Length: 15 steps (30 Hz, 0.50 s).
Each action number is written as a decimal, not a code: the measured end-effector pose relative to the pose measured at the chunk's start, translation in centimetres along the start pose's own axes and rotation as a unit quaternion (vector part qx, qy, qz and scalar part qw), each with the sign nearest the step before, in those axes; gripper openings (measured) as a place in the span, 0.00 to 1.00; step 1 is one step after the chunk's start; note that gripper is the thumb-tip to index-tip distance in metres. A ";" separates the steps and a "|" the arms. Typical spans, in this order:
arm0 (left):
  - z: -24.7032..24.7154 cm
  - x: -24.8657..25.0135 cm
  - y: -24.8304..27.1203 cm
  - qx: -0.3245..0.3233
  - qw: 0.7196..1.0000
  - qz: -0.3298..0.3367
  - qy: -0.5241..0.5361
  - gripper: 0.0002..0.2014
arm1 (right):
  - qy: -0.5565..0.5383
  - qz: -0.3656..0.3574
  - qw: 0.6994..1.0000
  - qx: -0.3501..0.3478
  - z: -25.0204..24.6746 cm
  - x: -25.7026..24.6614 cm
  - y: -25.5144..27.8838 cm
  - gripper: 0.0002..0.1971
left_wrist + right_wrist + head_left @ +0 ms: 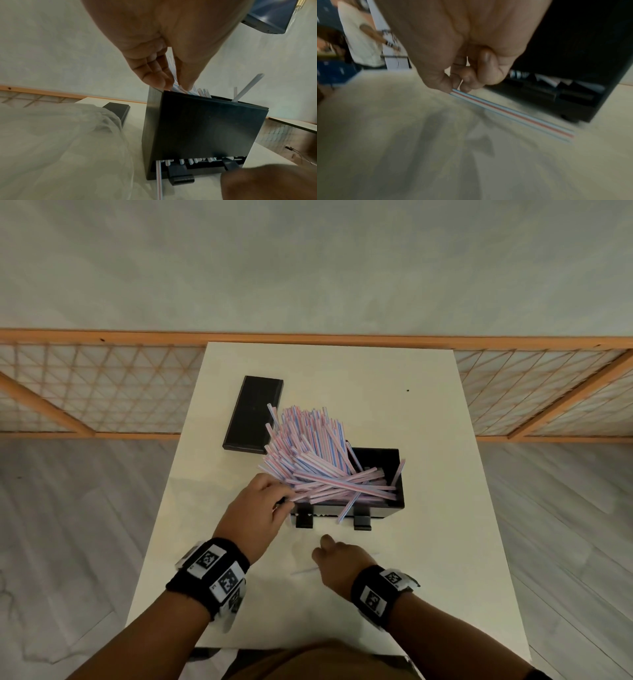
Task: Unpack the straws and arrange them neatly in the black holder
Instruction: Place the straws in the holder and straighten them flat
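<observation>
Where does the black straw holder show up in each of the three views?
Head: black holder right of centre on the white table, straws spilling out of its left side.
Left wrist: fills centre-right, its dark front wall facing the camera.
Right wrist: upper right corner, blurred.
Shared landmark: the slot along the holder's bottom front edge.
</observation>
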State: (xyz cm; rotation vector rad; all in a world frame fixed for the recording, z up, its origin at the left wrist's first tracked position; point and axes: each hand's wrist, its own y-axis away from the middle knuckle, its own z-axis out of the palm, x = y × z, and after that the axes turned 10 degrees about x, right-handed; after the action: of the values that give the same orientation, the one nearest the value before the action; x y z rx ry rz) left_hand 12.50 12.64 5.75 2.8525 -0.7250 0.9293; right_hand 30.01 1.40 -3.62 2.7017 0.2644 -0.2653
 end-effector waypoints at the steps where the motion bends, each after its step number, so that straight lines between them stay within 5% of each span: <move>1: 0.1 0.0 -0.3 0.003 1.000 0.002 0.000 0.07 | -0.014 0.004 1.000 0.012 -1.2 -0.4 0.4 0.11; 8: 0.4 0.2 -2.1 0.024 0.999 -0.023 0.033 0.06 | -0.077 -0.072 0.951 0.291 -10.8 -2.3 4.4 0.04; 15: -0.6 0.2 -1.5 0.045 0.997 -0.013 0.060 0.08 | -0.029 -0.005 0.937 0.347 -15.7 1.9 1.5 0.04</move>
State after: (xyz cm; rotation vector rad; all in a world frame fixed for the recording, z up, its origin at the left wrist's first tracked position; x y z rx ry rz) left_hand 13.00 14.04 6.53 2.8423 -0.6479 1.1466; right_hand 34.44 6.83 10.63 3.3798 0.1909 -0.5227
